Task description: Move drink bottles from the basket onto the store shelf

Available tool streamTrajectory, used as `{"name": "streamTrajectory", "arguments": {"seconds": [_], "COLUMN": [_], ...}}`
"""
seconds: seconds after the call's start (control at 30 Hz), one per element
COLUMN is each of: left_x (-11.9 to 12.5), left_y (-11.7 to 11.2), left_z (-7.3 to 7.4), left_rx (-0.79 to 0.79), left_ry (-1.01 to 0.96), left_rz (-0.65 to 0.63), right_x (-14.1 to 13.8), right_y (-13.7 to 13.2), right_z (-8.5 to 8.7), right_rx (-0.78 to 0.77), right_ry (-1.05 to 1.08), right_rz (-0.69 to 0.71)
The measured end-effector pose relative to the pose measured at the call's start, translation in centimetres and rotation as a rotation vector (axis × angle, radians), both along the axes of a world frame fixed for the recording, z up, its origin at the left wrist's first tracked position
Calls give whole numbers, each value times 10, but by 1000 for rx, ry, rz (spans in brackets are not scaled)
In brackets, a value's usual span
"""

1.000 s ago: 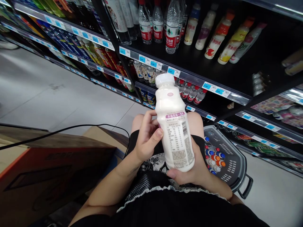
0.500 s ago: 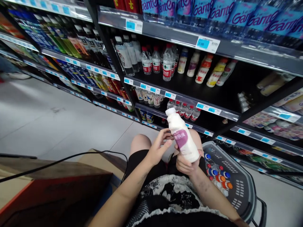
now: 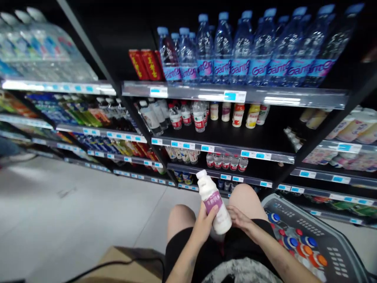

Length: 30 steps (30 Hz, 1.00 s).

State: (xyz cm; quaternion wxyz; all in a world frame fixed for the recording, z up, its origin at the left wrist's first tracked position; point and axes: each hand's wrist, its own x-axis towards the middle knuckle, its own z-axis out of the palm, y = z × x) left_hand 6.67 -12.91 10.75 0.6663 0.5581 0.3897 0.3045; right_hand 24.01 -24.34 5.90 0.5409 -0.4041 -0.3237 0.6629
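Left hand: fingers and thumb (image 3: 203, 226) wrapped round the white plastic bottle (image 3: 216, 192), thumb across its front.
Right hand: fingers (image 3: 242, 221) loosely extended beside the bottle's lower side, not wrapped round it; contact cannot be told.
White bottle: above and between the knees, capped, leaning top-left. The mid-body grip probably carries the weight; the tilt leaves the front label facing up toward the wearer.
Bottle label: purple, white characters; 养快 legible, remainder uncertain.
Shopping basket (image 3: 318, 226): beside the right leg, within easy reach; bottles inside stand caps-up, blue, orange and red, presumably to fit together.
Cardboard box (image 3: 120, 257): on the floor, lower left, black cable (image 3: 141, 259) across it.
Middle shelf: red-labelled water bottles (image 3: 199, 116) and a yellow-labelled drink (image 3: 252, 116), fronts outward, likely for reading from the aisle.
Upper shelf: blue-capped water bottles (image 3: 255, 65), "Gante" legible; red packs (image 3: 147, 65), gold characters unclear.
Price tags (image 3: 235, 96): figures unreadable.
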Motion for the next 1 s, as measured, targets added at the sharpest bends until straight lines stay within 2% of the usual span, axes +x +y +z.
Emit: {"name": "streamTrajectory", "arguments": {"seconds": [0.13,0.23,0.3,0.37,0.43,0.47,0.53,0.6,0.63,0.7,0.77,0.87,1.0], "left_x": [0,1,-4,-16,-37,-50,-76,-97,-104,-109,-103,-89,-79], "left_y": [0,-3,9,35,66,82,109,129,136,147,153,158,163], "left_z": [-9,-15,-20,-33,-54,-68,-96,-121,-130,-142,-146,-144,-142], "left_rx": [75,190,318,446,519,492,279,88,60,40,44,60,56], "left_ry": [112,162,233,404,706,888,1133,1127,1098,1096,1163,1251,1266], "left_rz": [-106,-279,-352,-293,-92,17,161,115,91,64,66,75,89], "right_x": [-11,-29,-31,-19,5,20,53,88,105,136,164,197,226], "right_y": [6,13,17,24,38,48,75,109,129,170,211,268,326], "right_z": [16,7,-4,-11,-3,6,37,76,96,129,150,156,134], "right_rx": [87,57,34,43,73,99,159,215,244,303,319,251,127], "right_ry": [-473,-736,-816,-846,-892,-915,-960,-1000,-1024,-1080,-1185,-1281,-1215], "right_rz": [-145,-286,-376,-489,-649,-731,-843,-889,-884,-945,-952,-932,-862]}}
